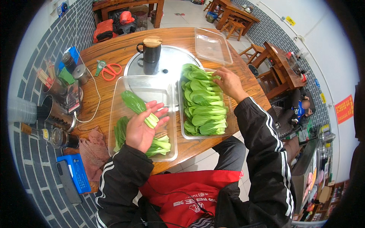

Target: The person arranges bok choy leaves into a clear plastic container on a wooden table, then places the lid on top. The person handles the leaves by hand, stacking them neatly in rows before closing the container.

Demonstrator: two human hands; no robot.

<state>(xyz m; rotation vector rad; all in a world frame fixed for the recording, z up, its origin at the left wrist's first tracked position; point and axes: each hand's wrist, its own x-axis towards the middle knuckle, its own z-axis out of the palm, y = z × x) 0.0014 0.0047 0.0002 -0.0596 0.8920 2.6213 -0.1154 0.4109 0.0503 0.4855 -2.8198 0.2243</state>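
My left hand (pixel 144 126), palm up, holds a small head of bok choy (pixel 136 106) across its fingers, above a clear plastic container (pixel 113 98). More bok choy (pixel 159 146) lies in that container, partly hidden by the hand. At the right, a second clear plastic container (pixel 205 137) is packed with a row of bok choy (pixel 201 98), leaves to the left and pale stems to the right. My right hand (pixel 228 82) is at the upper right of this row, fingers bent at the stems; whether it grips one cannot be told.
A round metal tray (pixel 174 55) carries a black mug with wooden lid (pixel 152 50). Behind is a clear plastic lid (pixel 214 45). Left are red-handled scissors (pixel 111 71), a phone (pixel 73 97), a pink cloth (pixel 92 151) and jars (pixel 64 138). A person (pixel 299 109) sits far right.
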